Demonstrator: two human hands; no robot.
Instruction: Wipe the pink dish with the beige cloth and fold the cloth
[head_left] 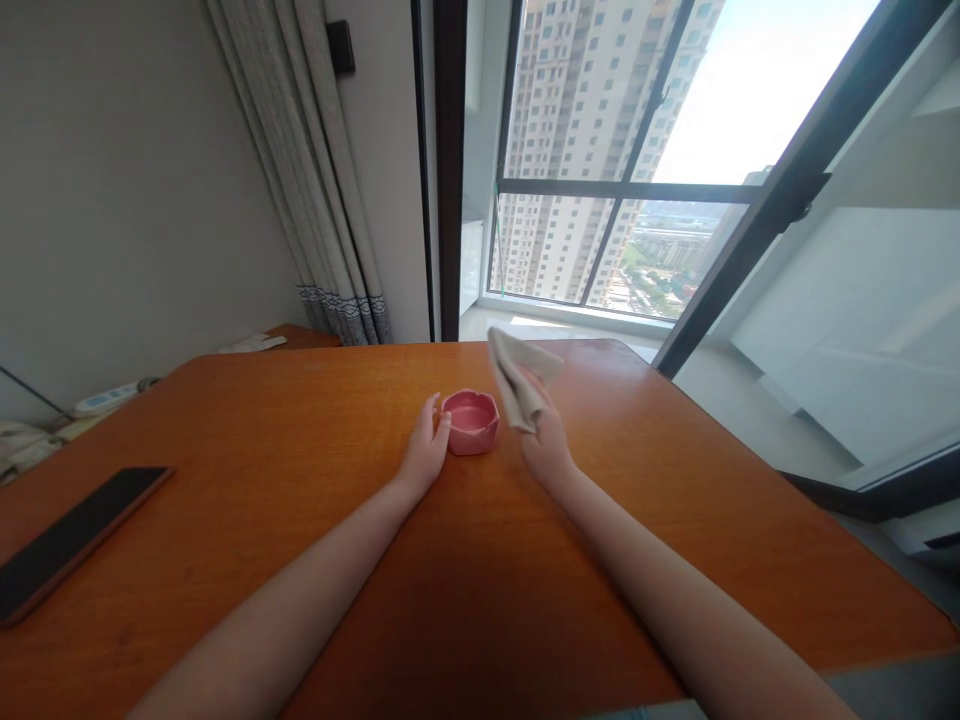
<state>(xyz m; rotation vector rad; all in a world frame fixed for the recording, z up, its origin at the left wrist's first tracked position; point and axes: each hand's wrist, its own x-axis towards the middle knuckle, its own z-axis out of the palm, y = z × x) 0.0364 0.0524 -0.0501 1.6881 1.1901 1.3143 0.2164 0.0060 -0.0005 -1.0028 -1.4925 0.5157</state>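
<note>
A pink, many-sided ashtray (pixel 472 440) with notches in its rim stands upright on the wooden table (pixel 315 440). My left hand (pixel 427 445) is at its left side, thumb against the front wall and fingers curved along the left edge, steadying it. To the right of the ashtray, slightly raised and apart from it, my right hand (pixel 547 450) grips a light beige cloth (pixel 514 375). The cloth is folded and sticks up from the fingers, hiding part of them, with a loose corner spreading to the right.
A dark tablet-like slab (pixel 82 535) lies on the table at the left. Beyond the left edge are a white power strip (pixel 109 398) and crumpled fabric (pixel 26 445). A grey curtain (pixel 300 170) hangs behind; a dark-framed window (pixel 622 190) is past the far edge.
</note>
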